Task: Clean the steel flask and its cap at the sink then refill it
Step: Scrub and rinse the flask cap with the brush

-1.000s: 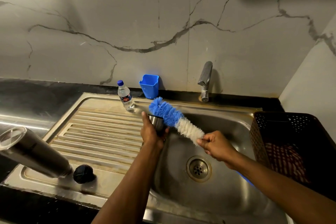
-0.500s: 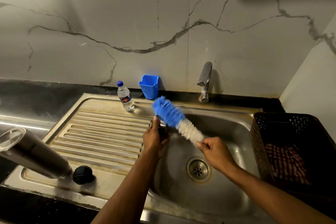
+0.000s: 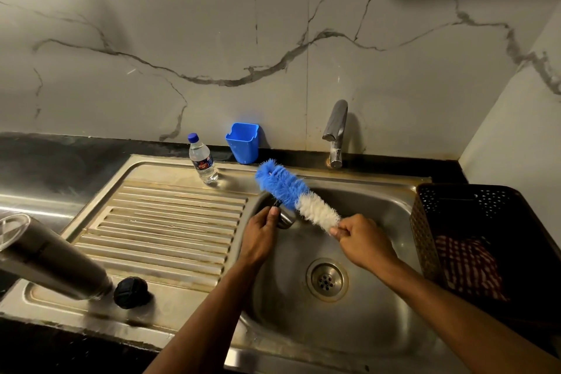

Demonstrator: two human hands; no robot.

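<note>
— Starting at the near left, what do we have?

— We see the steel flask (image 3: 51,258) lying tilted on the draining board, a dark round piece (image 3: 131,292) just beside its base; we judge it parked there while the cap gets washed.

— And the hands?

— Our left hand (image 3: 261,235) grips the small steel cap (image 3: 286,218) over the sink (image 3: 358,325), so drips fall in. Our right hand (image 3: 362,240) pinches the bottle brush (image 3: 296,196) at its white end, bristles lying across the cap.

— Far side?

— A water bottle (image 3: 202,158), a blue holder (image 3: 243,142), then the tap (image 3: 335,133), which shows no water running.
</note>
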